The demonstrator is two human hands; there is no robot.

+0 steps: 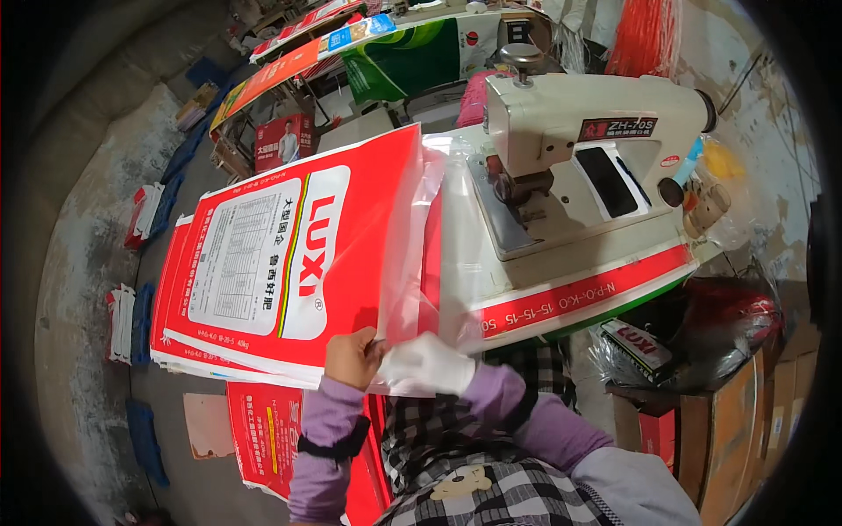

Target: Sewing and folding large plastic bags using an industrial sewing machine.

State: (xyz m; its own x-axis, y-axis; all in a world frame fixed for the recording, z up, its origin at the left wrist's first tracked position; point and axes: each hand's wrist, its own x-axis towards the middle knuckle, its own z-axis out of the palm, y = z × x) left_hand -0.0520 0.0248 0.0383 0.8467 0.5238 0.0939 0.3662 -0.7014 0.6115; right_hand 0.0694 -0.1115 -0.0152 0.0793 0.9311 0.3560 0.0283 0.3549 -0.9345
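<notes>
A red and white printed sack (351, 219) lies on top of a stack of similar flat sacks, with a clear plastic liner (460, 254) sticking out of its right end. My bare left hand (353, 358) pinches the sack's near edge by the corner, fingers closed. Beside it, my right hand (428, 365), in a white glove, is closed on the liner at that same corner; its fingertips are partly hidden. Just past the liner stands a cream industrial sewing machine (561, 123), which neither hand touches.
Behind the stack is another table draped with printed sacks (399, 61). Red strands (645, 39) hang at the back right. Cardboard boxes (737, 430) and a plastic-wrapped bundle (636, 351) are at the right. More red sacks (263, 430) hang below the stack, near my left forearm.
</notes>
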